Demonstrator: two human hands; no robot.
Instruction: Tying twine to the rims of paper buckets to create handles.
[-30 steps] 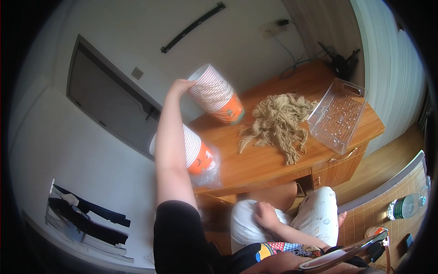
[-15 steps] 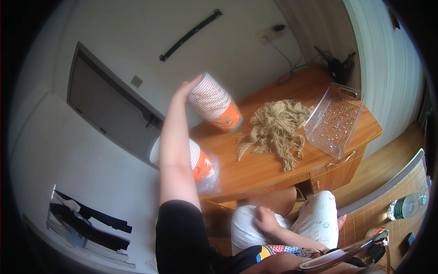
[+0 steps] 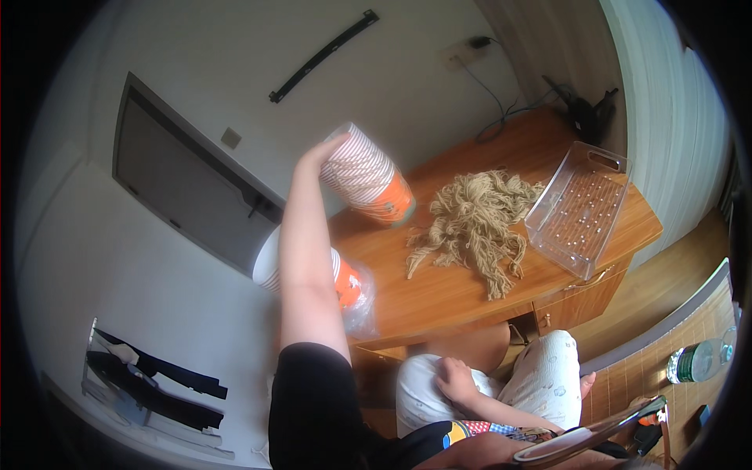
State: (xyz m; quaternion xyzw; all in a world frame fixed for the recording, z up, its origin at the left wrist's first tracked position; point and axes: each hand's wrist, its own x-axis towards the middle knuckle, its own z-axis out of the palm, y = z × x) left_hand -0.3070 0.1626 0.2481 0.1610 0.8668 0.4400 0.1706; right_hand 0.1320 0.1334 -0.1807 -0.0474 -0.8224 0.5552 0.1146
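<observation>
- Left hand [image 3: 323, 149] raised above the back of the wooden surface [image 3: 446, 290], fingers closed on the open end of a cup stack [image 3: 366, 177].
- Stack held tilted in the air, clear of the surface: nested paper cups, white with thin reddish stripes, orange band at the lower end, rims packed tight in rings.
- Second cup stack [image 3: 341, 282], same white and orange, lying on its side in a clear plastic sleeve at the surface's left edge, partly hidden behind the raised forearm.
- Heap of tan rope [image 3: 472, 219] spread mid-surface, just right of the held stack, frayed ends trailing toward the front edge.
- Clear plastic tray [image 3: 581, 205] with a dotted bottom resting at the right end, beside the rope.
- Right hand [image 3: 458, 381] resting on a white-clad knee below the surface, fingers loosely curled, holding nothing.
</observation>
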